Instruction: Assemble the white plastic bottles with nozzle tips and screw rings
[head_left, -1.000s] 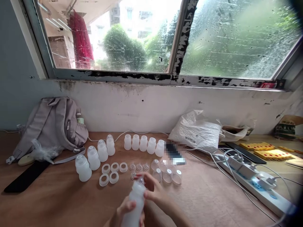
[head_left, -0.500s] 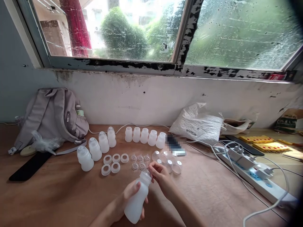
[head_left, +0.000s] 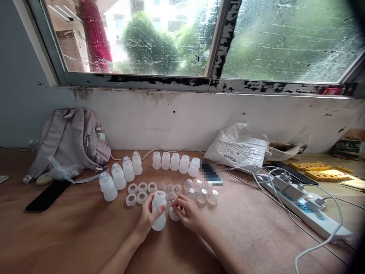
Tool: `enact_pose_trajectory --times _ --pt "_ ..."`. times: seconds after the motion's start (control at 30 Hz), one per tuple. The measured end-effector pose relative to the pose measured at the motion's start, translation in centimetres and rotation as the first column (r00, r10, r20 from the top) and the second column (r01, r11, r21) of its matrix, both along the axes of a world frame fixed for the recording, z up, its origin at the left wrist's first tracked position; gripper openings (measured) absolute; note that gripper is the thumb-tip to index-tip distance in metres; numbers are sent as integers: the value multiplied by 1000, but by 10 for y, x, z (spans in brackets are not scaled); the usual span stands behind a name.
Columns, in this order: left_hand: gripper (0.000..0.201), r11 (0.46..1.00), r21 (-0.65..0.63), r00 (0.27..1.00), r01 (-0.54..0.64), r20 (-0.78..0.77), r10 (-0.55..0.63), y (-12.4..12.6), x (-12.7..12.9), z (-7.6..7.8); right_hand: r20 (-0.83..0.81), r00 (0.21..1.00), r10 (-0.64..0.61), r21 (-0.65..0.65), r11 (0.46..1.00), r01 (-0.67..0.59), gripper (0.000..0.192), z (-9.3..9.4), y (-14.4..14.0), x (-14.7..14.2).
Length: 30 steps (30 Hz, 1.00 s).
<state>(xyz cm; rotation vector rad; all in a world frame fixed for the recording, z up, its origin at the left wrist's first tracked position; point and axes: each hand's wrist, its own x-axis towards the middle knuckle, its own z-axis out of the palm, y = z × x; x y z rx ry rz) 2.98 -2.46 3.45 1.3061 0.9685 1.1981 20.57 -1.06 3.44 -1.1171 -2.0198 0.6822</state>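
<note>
The worktop is big and brown. Behind the hands stand rows of bottles, rings and caps. The left hand is wrapped round an open bottle, standing upright. The right hand pinches a small top just beside it. A bump could tip the bottle into the rings.

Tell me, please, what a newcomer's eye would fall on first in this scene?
Probably the two hands at the table's near middle: the left hand grips an upright white plastic bottle, and the right hand pinches a small clear cap beside it. Behind them lie rows of matching bottles, rings and clear domes, below a rain-streaked window.
</note>
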Motion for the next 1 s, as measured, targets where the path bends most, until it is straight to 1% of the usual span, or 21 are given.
enact_pose_trajectory --times 0.07,0.13,0.2,0.27,0.33,0.43,0.5,0.53,0.6,0.67,0.73,0.8,0.9,1.0 --pt "47 993 37 994 -108 -10 109 6 -5 -5 76 997 24 38 999 -27 16 -6 -4 -7" --pt "52 977 74 979 -198 -37 201 11 -11 -8 109 994 24 53 998 -30 15 -11 -7 -11" --pt "51 955 127 955 -268 -98 280 16 -19 -8 120 992 22 63 998 -30 14 -13 -7 -13" --pt "48 927 203 915 -315 -195 353 23 -27 -3 118 993 17 68 997 -26 13 -13 -5 -13" --pt "46 904 281 858 -322 -317 404 35 -34 9 111 994 14 68 997 -22 13 -13 -4 -13" --pt "46 882 408 750 -235 -500 432 61 -40 38 117 993 15 60 998 -22 12 -13 -3 -14" --pt "47 856 486 644 -176 -601 474 83 -40 61 126 992 17 54 998 -24 12 -12 -4 -15" --pt "45 849 506 591 -151 -643 488 94 -39 73 130 991 18 53 998 -25 11 -12 -4 -15" --pt "41 861 492 486 -128 -726 487 115 -38 91 138 990 20 54 998 -28 11 -11 -5 -15" --pt "43 895 436 397 -98 -807 437 134 -38 103 145 989 22 57 998 -30 11 -10 -6 -14" --pt "44 916 398 365 -58 -845 390 149 -38 109 150 988 24 57 998 -33 10 -9 -7 -13" --pt "43 925 380 348 -22 -864 363 160 -37 110 156 988 17 55 998 -26 10 -9 -8 -13" --pt "40 927 374 302 6 -885 355 172 -34 105 173 985 5 57 998 -15 10 -10 -9 -12" --pt "42 932 363 254 5 -902 350 180 -30 98 199 980 8 69 997 -22 10 -11 -8 -12"
